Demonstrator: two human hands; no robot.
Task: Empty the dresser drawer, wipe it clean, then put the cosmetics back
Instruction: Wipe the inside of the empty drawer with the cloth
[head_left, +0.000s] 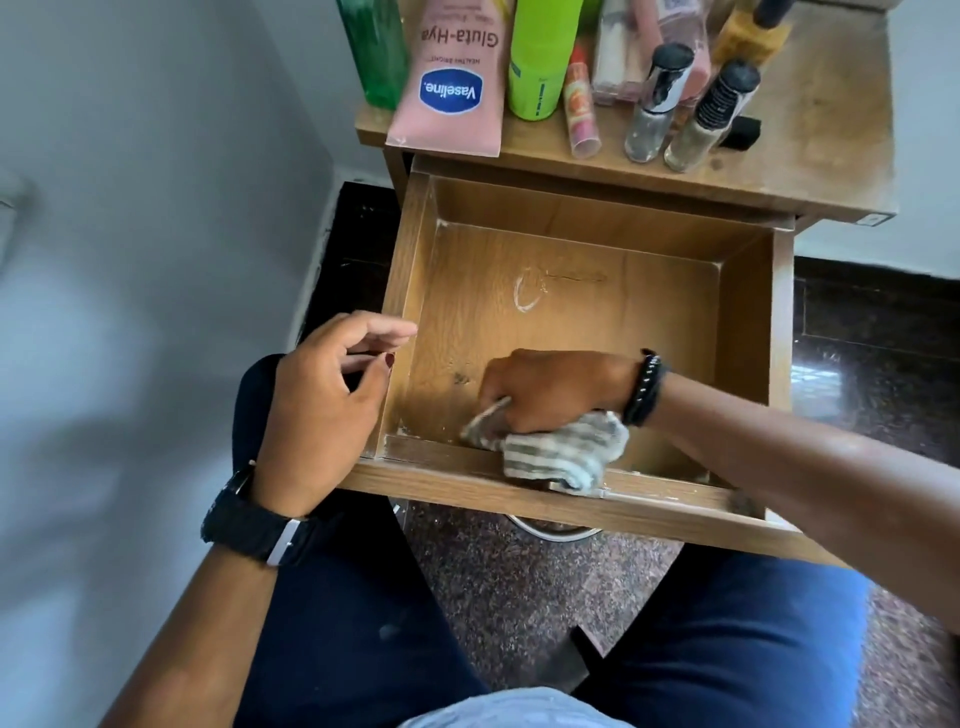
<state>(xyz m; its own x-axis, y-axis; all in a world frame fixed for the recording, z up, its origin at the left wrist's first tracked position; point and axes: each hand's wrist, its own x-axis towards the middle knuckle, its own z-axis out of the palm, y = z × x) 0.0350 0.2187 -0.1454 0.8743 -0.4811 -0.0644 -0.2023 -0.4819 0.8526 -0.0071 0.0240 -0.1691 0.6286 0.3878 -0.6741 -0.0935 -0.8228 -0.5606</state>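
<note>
Drawer is pulled out and holding no cosmetics; emptying looks done. We are wiping now: our right hand is gripping a striped cloth and pressing it on the drawer floor near the front left corner. Our left hand is hovering at the left wall, fingers loosely curled, holding nothing. A white ring mark is showing mid-floor, unwiped. Cosmetics are standing on the dresser top, awaiting return.
</note>
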